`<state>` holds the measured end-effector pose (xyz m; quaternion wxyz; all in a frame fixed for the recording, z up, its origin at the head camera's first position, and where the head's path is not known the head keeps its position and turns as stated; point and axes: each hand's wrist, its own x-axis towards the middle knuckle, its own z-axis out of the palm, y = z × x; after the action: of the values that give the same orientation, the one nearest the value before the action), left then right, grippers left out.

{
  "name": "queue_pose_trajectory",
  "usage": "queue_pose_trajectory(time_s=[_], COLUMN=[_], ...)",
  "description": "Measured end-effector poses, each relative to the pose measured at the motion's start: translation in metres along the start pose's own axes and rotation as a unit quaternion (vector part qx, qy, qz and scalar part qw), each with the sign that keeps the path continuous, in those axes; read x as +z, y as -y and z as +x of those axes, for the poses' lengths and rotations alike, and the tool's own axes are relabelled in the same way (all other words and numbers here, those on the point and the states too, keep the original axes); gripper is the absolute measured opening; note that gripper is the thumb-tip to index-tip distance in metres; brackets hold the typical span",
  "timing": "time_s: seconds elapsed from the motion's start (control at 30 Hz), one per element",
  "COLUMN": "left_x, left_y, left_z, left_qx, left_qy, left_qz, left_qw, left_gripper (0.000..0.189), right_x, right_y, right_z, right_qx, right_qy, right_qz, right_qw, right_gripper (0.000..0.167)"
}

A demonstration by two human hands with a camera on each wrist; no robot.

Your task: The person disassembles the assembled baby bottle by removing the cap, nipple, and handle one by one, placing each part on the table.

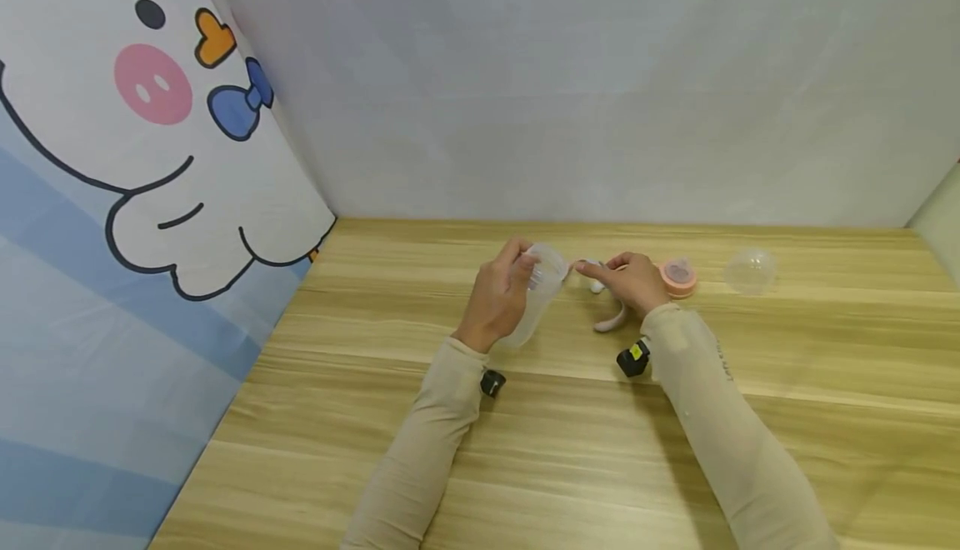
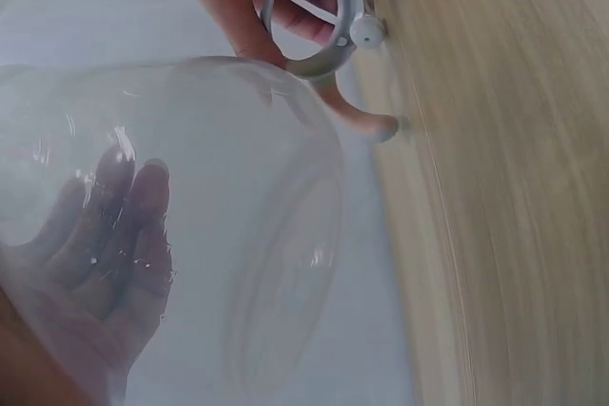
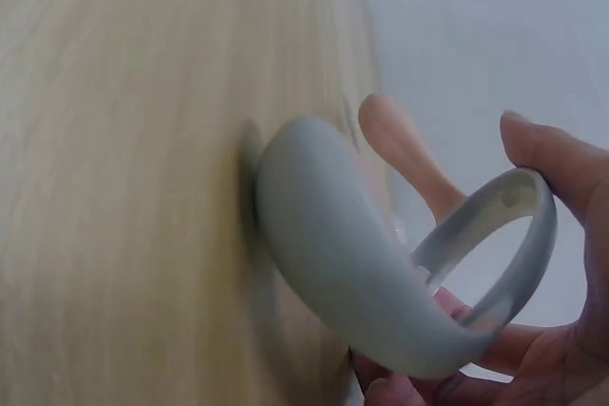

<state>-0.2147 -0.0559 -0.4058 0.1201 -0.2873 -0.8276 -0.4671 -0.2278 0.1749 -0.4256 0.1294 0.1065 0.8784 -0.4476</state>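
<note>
A clear, translucent baby bottle (image 1: 534,312) is tilted in the grip of my left hand (image 1: 493,300), its wide mouth toward the right. In the left wrist view the bottle body (image 2: 238,197) fills much of the frame, with fingers visible through the wall. My right hand (image 1: 636,282) holds a pale grey bottle handle ring (image 3: 333,244) with curved arms, close to the tabletop. The thumb is by the ring's edge and other fingers lie behind it. Bottle and ring are apart in the head view.
Right of my right hand, a peach-coloured collar with a teat (image 1: 678,278) sits on the wooden table (image 1: 525,467). Farther right lies a clear domed cap (image 1: 750,272). A pale wall (image 1: 570,117) rises behind the table, and a cartoon-printed sheet (image 1: 82,225) borders the left.
</note>
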Motion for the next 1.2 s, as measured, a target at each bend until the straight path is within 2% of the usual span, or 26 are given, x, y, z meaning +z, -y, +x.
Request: queue_pose_trajectory(time_s=[0.23,0.43,0.63,0.87,1.2], left_x=[0.002,0.005,0.006,0.010,0.021], left_y=[-0.001,-0.001,-0.001,0.002,0.006], left_z=[0.001,0.003,0.006,0.007,0.009], left_qx=[-0.030,-0.044,-0.051,-0.066,-0.059], left_qy=[0.022,0.038,0.035,0.025,0.017], left_qz=[-0.008,-0.016,-0.001,-0.012,-0.016], left_qw=[0.9993,0.9981,0.9981,0.9974,0.9980], left_gripper=[0.104,0.075,0.065,0.061,0.059], right_x=[0.002,0.001,-0.005,-0.013,-0.021], right_y=[0.001,-0.001,0.000,0.003,0.002], right_z=[0.000,-0.005,-0.009,-0.017,-0.032], right_qx=[-0.015,-0.034,-0.045,-0.074,-0.121], right_qy=[-0.011,-0.021,-0.038,-0.047,-0.076], right_qz=[-0.039,-0.040,-0.036,-0.059,-0.071], right_qw=[0.9991,0.9984,0.9976,0.9944,0.9871], right_gripper=[0.087,0.092,0.093,0.080,0.067])
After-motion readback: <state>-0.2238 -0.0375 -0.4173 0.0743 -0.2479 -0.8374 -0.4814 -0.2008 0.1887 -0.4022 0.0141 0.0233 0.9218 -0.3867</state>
